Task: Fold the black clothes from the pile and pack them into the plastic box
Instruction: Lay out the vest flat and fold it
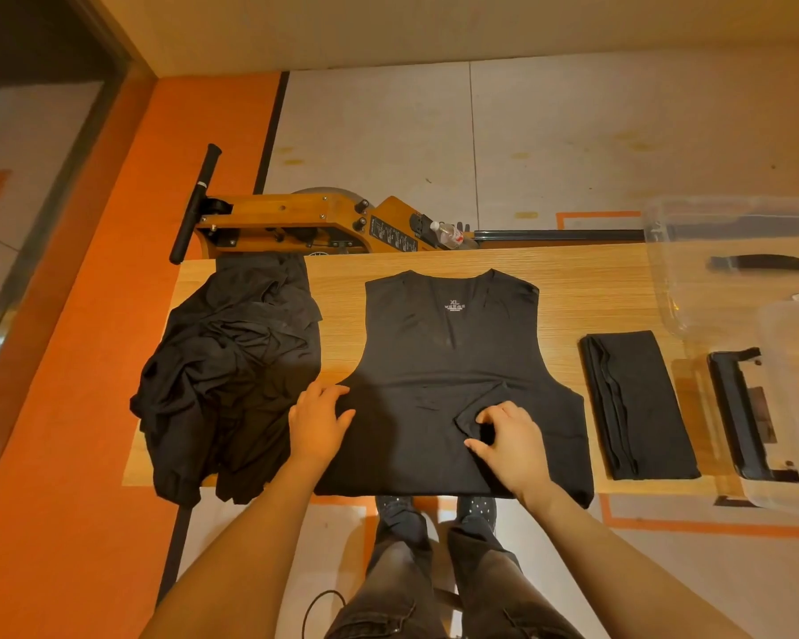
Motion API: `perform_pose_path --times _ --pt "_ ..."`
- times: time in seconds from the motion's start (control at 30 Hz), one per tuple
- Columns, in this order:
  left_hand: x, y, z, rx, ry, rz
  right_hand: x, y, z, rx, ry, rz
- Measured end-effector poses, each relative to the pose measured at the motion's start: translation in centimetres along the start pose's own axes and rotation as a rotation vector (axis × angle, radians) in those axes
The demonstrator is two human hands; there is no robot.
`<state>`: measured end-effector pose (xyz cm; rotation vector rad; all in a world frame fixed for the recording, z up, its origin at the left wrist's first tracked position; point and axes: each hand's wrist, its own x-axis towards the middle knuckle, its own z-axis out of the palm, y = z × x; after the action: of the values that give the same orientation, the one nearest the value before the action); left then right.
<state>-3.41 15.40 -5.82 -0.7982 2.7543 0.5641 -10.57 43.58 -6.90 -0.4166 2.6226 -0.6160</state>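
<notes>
A black sleeveless V-neck top [448,352] lies spread flat in the middle of the wooden table [573,288], collar away from me. My left hand [317,419] rests flat on its lower left edge. My right hand [510,438] pinches a small raised fold of the top's fabric near its lower middle. A heap of crumpled black clothes [231,371] sits at the table's left end and hangs over the front edge. One folded black garment [637,403] lies to the right of the top. The clear plastic box [729,265] stands at the far right.
The box's clear lid [789,408] with black latches lies at the table's right front. Behind the table stands a wooden rowing machine [314,223] with a water bottle [448,233] on it. My legs and feet are below the table's front edge.
</notes>
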Motion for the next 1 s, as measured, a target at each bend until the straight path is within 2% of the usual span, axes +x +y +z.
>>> perform_pose_path --times 0.1,0.23,0.37,0.57,0.83,1.0 --pt "-0.1 -0.2 0.0 -0.024 0.024 -0.054 0.3 0.3 -0.3 0.131 0.051 0.045" --pt "-0.2 -0.3 -0.1 -0.077 0.051 -0.13 0.8 1.0 -1.6 0.435 0.194 0.262" --pt "-0.2 -0.6 -0.2 -0.115 0.052 -0.181 1.4 2.3 -2.9 0.57 0.274 0.401" --pt "0.2 -0.6 -0.2 -0.149 0.043 -0.203 1.5 3.9 -3.9 0.613 0.31 0.471" --pt "1.0 -0.3 -0.4 -0.218 0.021 -0.278 1.7 4.5 -4.7 0.537 0.401 0.469" --pt "0.8 -0.2 -0.2 -0.269 0.051 -0.253 1.6 4.9 -5.1 0.522 0.43 0.472"
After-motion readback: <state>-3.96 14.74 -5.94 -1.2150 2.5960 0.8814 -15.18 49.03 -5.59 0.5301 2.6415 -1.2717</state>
